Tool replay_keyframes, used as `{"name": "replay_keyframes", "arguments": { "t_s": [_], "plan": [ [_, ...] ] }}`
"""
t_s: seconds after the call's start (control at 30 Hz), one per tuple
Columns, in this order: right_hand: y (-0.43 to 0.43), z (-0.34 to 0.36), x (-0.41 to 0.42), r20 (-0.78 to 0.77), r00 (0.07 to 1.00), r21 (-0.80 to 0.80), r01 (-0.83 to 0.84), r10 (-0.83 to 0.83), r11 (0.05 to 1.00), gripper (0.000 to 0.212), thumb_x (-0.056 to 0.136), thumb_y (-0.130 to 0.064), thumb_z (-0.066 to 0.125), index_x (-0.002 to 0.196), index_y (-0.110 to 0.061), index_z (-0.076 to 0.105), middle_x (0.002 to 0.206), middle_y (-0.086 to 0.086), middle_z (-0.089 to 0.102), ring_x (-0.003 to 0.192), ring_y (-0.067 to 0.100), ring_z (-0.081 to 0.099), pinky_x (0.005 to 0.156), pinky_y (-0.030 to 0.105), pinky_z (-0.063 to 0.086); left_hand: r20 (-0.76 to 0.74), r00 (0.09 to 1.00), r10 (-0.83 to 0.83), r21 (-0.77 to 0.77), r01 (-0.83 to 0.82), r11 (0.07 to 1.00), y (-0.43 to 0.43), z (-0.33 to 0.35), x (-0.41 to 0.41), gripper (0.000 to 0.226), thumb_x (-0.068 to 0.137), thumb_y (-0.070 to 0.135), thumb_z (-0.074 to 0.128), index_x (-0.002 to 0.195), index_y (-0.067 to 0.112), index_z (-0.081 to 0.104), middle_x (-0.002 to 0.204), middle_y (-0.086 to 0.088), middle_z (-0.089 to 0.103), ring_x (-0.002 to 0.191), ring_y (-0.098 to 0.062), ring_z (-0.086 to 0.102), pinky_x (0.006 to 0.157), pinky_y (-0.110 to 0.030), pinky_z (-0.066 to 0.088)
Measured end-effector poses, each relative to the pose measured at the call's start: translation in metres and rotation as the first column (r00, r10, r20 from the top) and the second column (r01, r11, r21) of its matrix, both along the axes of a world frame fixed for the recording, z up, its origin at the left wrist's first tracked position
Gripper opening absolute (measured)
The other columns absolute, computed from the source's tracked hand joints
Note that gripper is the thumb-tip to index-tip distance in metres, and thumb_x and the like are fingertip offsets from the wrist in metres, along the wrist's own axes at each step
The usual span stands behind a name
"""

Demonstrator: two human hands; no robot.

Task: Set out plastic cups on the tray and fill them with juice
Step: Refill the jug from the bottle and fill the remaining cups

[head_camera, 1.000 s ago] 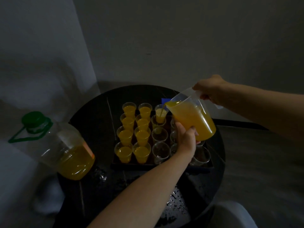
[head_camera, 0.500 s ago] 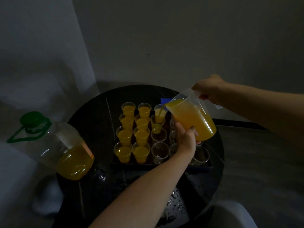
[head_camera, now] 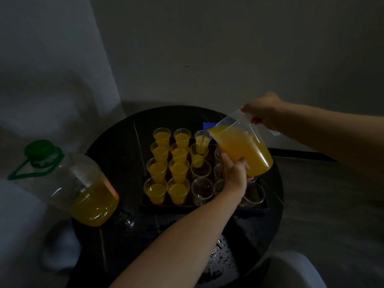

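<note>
Jug [head_camera: 243,150] tilted above tray [head_camera: 207,207], over half full. Judged heavy, contents slosh, plastic wall probably slick when wet. Right hand [head_camera: 264,113] curled round handle; left hand [head_camera: 234,173] grips lower wall, steadying. Stream [head_camera: 203,139] enters cup [head_camera: 198,156], third column. Cups look light, flimsy: hold low, by sides. Tray sits on bench [head_camera: 116,163].
</note>
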State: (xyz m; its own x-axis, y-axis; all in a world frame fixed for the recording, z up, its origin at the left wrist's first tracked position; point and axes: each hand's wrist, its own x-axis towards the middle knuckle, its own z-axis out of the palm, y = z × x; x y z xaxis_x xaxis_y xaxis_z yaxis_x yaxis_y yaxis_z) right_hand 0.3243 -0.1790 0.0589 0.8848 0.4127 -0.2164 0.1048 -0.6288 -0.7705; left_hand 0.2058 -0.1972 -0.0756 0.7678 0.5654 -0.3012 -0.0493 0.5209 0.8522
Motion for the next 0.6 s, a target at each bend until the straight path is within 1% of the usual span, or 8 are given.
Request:
{"name": "replay_keyframes", "arguments": {
  "t_s": [0.03,0.13,0.23,0.3,0.4,0.47,0.53,0.6],
  "plan": [
    [0.0004,0.0000,0.0000,0.002,1.000,-0.003,0.000,0.000,1.000,0.013,0.097,-0.017,0.062,0.088,-0.009,0.056,0.091,0.011,0.057,0.077,0.017,0.056,0.063,0.024,0.048,0.002,1.000,-0.001,0.000,0.001,1.000,0.0004,-0.0001,-0.0002,0.087,0.095,0.004,0.046,0.156,0.049,0.003,0.141,-0.004,0.038,0.112,-0.025,0.050,0.088,-0.048,0.052],
    [0.0005,-0.0003,0.0001,0.003,1.000,-0.011,0.006,-0.006,1.000,0.015,0.097,-0.017,0.062,0.086,-0.009,0.055,0.092,0.011,0.058,0.082,0.019,0.058,0.072,0.028,0.050,-0.002,1.000,-0.009,0.019,0.009,1.000,0.0019,-0.0004,-0.0009,0.087,0.094,0.004,0.046,0.155,0.049,0.003,0.138,-0.003,0.041,0.113,-0.025,0.051,0.090,-0.049,0.053],
    [0.0000,0.0004,0.0004,-0.008,1.000,-0.010,0.006,-0.006,1.000,0.017,0.097,-0.014,0.062,0.083,-0.009,0.054,0.087,0.010,0.056,0.072,0.015,0.054,0.063,0.025,0.047,-0.009,1.000,-0.010,0.028,0.011,1.000,0.0016,-0.0010,-0.0022,0.087,0.094,0.005,0.047,0.156,0.048,0.003,0.144,-0.007,0.039,0.114,-0.026,0.050,0.086,-0.045,0.053],
    [-0.0004,0.0007,0.0000,0.000,1.000,-0.031,0.007,-0.007,1.000,0.017,0.097,-0.015,0.062,0.084,-0.010,0.054,0.088,0.010,0.056,0.071,0.014,0.054,0.060,0.023,0.046,-0.011,1.000,-0.014,0.029,0.014,0.999,0.0011,-0.0013,-0.0021,0.086,0.096,0.006,0.047,0.157,0.048,0.002,0.146,-0.007,0.037,0.113,-0.025,0.050,0.084,-0.044,0.054],
    [-0.0005,0.0025,0.0006,0.016,1.000,-0.046,-0.003,0.004,0.999,0.016,0.097,-0.017,0.063,0.086,-0.010,0.054,0.093,0.011,0.057,0.078,0.016,0.056,0.061,0.023,0.047,-0.008,1.000,-0.016,0.033,0.017,0.999,0.0008,-0.0015,-0.0004,0.082,0.099,0.008,0.045,0.158,0.045,0.001,0.136,-0.002,0.040,0.103,-0.019,0.052,0.090,-0.048,0.054],
    [-0.0013,0.0034,0.0006,0.020,1.000,-0.069,-0.011,0.012,0.998,0.018,0.098,-0.018,0.062,0.085,-0.010,0.053,0.086,0.010,0.055,0.071,0.014,0.053,0.055,0.022,0.043,-0.006,1.000,-0.012,0.041,0.012,0.999,0.0006,-0.0017,-0.0005,0.082,0.099,0.009,0.045,0.158,0.045,0.001,0.130,0.000,0.043,0.102,-0.018,0.052,0.090,-0.049,0.054],
    [-0.0018,0.0040,0.0001,0.027,0.999,-0.086,-0.021,0.024,0.996,0.018,0.098,-0.019,0.061,0.085,-0.010,0.053,0.085,0.009,0.054,0.066,0.013,0.050,0.051,0.021,0.040,-0.006,1.000,-0.005,0.035,0.005,0.999,-0.0001,-0.0012,-0.0012,0.082,0.100,0.009,0.046,0.157,0.047,0.001,0.135,-0.003,0.043,0.104,-0.019,0.053,0.089,-0.048,0.055],
    [-0.0007,0.0029,0.0008,0.034,0.999,-0.089,-0.032,0.035,0.996,0.016,0.098,-0.020,0.062,0.088,-0.011,0.054,0.092,0.011,0.056,0.070,0.014,0.052,0.054,0.023,0.042,-0.009,1.000,0.004,0.012,-0.004,1.000,-0.0012,-0.0006,-0.0012,0.084,0.098,0.008,0.046,0.157,0.049,0.002,0.145,-0.006,0.039,0.107,-0.020,0.052,0.085,-0.046,0.055]
  ]
}}
